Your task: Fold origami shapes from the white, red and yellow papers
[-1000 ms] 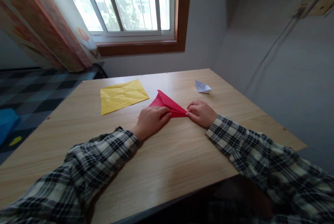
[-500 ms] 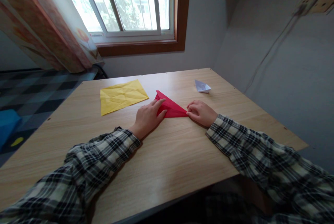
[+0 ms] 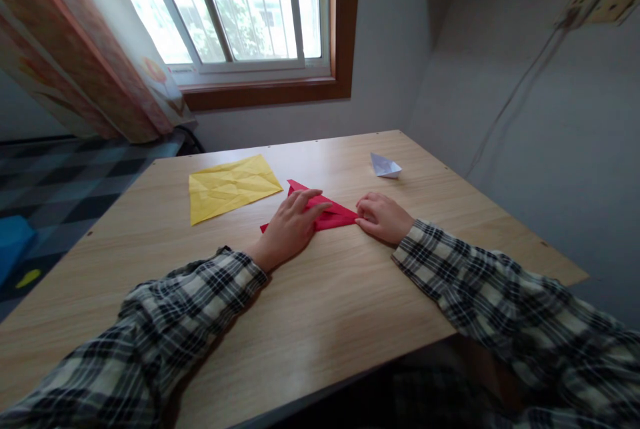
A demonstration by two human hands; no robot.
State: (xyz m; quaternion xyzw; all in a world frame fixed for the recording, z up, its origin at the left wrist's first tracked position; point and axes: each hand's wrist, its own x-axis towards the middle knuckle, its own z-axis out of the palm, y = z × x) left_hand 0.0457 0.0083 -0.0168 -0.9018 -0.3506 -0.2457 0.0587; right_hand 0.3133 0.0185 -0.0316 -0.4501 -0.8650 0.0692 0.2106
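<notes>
A sheet of red paper (image 3: 340,214), folded to a long narrow point, lies on the table. My left hand (image 3: 293,224) rests over its wider part, thumb and fingers apart on the paper. A small red corner shows at the left of that hand, and the middle of the sheet is hidden under it. At the pointed right end, my right hand (image 3: 383,217) has its fingers curled together, pinching the tip.
Creased yellow paper (image 3: 235,184) lies flat at the back left of the wooden table (image 3: 320,322). A small folded white paper piece (image 3: 385,166) stands at the back right. Beyond are a window (image 3: 240,9) and a wall socket with a cord (image 3: 595,6).
My left hand has moved slightly across the red paper, thumb further right. The paper has turned a little, and a corner now shows left of that hand. My right hand stays at the tip.
</notes>
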